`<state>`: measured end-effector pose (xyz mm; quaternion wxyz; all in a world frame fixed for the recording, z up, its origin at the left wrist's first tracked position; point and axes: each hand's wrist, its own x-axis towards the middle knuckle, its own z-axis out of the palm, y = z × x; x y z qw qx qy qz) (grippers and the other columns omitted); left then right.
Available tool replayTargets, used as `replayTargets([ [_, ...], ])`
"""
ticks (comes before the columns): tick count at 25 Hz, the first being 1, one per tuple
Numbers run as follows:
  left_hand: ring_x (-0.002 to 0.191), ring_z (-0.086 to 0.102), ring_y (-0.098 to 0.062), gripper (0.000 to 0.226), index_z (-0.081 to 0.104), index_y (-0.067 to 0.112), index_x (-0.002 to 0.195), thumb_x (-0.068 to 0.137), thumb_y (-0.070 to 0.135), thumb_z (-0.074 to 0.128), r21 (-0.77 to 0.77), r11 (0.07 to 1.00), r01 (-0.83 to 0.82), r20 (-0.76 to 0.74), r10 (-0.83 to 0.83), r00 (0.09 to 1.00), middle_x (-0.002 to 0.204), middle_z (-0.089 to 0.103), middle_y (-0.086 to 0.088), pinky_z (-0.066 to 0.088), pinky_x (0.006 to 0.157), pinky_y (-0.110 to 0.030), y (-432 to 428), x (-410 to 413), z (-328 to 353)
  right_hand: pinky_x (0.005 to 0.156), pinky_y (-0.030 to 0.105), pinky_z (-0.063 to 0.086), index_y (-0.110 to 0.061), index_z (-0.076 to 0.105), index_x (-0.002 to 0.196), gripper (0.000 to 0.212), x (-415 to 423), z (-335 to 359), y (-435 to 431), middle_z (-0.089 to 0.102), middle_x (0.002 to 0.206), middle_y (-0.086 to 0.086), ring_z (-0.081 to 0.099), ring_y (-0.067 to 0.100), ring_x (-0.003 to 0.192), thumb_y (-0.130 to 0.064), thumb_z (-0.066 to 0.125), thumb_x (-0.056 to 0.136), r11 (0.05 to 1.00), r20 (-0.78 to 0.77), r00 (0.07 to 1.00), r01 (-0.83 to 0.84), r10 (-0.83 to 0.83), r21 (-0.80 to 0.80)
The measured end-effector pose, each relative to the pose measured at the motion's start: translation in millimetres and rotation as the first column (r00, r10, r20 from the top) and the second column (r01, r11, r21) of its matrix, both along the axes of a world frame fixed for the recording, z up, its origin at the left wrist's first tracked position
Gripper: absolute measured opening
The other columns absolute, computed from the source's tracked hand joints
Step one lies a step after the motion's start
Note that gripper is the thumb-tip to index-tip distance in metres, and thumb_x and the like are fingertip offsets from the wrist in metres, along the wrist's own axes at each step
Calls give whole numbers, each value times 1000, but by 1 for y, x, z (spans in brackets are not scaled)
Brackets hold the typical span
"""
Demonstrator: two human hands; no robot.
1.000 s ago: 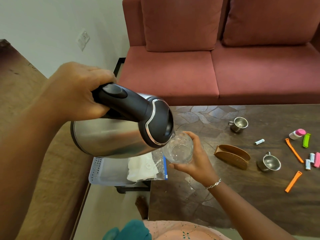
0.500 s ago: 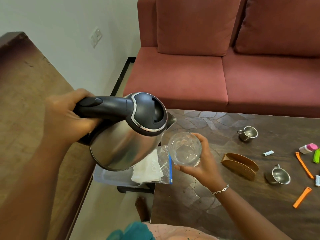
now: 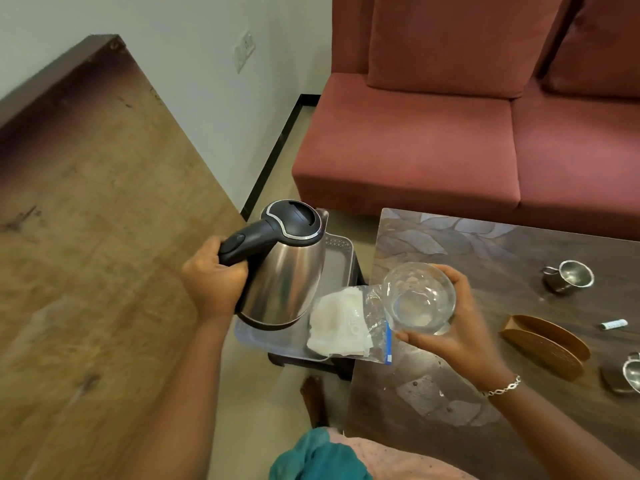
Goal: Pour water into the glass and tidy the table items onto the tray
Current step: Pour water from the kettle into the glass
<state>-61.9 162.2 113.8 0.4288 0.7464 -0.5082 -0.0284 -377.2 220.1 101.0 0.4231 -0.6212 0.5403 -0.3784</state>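
Note:
My left hand (image 3: 213, 277) grips the black handle of a steel electric kettle (image 3: 285, 271), which stands nearly upright on or just above the grey tray (image 3: 337, 252) left of the table. My right hand (image 3: 453, 327) holds a clear glass (image 3: 419, 297) with some water in it over the table's left edge, a little to the right of the kettle. A zip bag with white tissue (image 3: 343, 322) lies on the tray beside the kettle.
The dark table (image 3: 450, 244) carries a steel cup (image 3: 568, 276), a second steel cup (image 3: 628, 372) at the right edge, a wooden holder (image 3: 545, 342) and a small white tube (image 3: 613, 324). A red sofa (image 3: 450, 140) stands behind. A wooden surface (image 3: 86, 237) lies to the left.
The kettle has swung from a tilted pouring pose back to upright and moved down and left onto the tray area, away from the glass. The glass stays in my right hand.

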Motion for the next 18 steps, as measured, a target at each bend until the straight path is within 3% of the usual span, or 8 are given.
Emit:
replayTargets([
  [3, 52, 50, -26, 7, 62, 9, 71, 65, 6, 59, 12, 999, -53, -44, 53, 998, 57, 57, -8, 39, 48, -32, -11, 6, -30, 83, 3, 44, -45, 30, 120, 89, 12, 4, -6, 44, 123, -21, 46, -10, 111, -41, 82, 48, 1000, -6, 1000, -21, 21, 18],
  [6, 57, 49, -21, 13, 61, 13, 75, 69, 1, 59, 77, 987, -138, -143, 148, 979, 63, 59, -7, 37, 53, -28, -21, 7, -58, 84, 5, 44, -44, 31, 121, 90, 21, 6, -12, 45, 123, -22, 47, -8, 111, -41, 81, 46, 999, -7, 999, -35, 36, 29],
  [9, 66, 57, -29, 15, 63, 7, 81, 71, -4, 59, 150, 970, -191, -215, 221, 951, 72, 64, -13, 46, 60, -37, -30, 6, -82, 83, 0, 41, -39, 32, 121, 90, 27, 9, -18, 47, 121, -21, 48, -10, 109, -40, 81, 45, 998, -14, 999, -44, 45, 33],
  [13, 75, 61, -35, 16, 61, 1, 87, 73, -7, 60, 196, 960, -201, -227, 244, 943, 81, 66, -19, 42, 64, -33, -32, 9, -112, 85, 0, 40, -38, 33, 120, 89, 32, 13, -26, 47, 122, -15, 47, -9, 110, -32, 81, 45, 999, -16, 999, -39, 40, 35],
  [18, 81, 61, -42, 22, 57, -5, 92, 71, -10, 62, 236, 932, -276, -220, 328, 919, 87, 66, -24, 45, 69, -42, -32, 17, -135, 84, -1, 39, -39, 33, 120, 94, 32, 13, -29, 48, 122, -17, 48, -11, 110, -35, 90, 44, 998, -23, 999, -41, 42, 45],
])
